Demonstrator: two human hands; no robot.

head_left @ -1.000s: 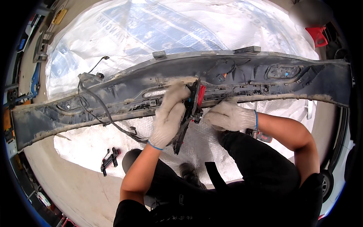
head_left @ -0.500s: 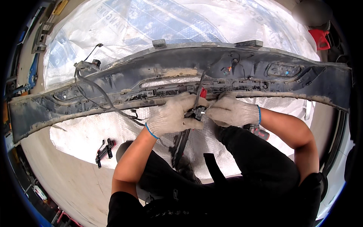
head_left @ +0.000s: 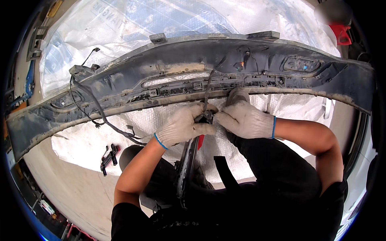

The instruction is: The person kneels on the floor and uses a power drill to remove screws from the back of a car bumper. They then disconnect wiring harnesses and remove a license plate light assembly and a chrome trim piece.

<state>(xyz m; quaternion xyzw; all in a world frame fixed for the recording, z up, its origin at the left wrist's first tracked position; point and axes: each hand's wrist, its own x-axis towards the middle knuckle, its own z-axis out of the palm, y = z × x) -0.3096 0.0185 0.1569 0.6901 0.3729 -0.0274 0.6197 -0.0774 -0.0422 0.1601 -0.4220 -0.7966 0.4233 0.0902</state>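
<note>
The left hand [head_left: 181, 125] pinches a black connector [head_left: 208, 117] beside the right hand [head_left: 250, 119], whose grip is unclear; the bumper [head_left: 177, 60] lies beyond both.

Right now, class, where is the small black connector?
The small black connector is near the head view's centre, in the left hand, with the right hand at its right.

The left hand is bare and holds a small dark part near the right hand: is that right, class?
Not bare: the head view shows the left hand in a pale, blue-edged glove, holding the small dark part near the right hand.
</note>
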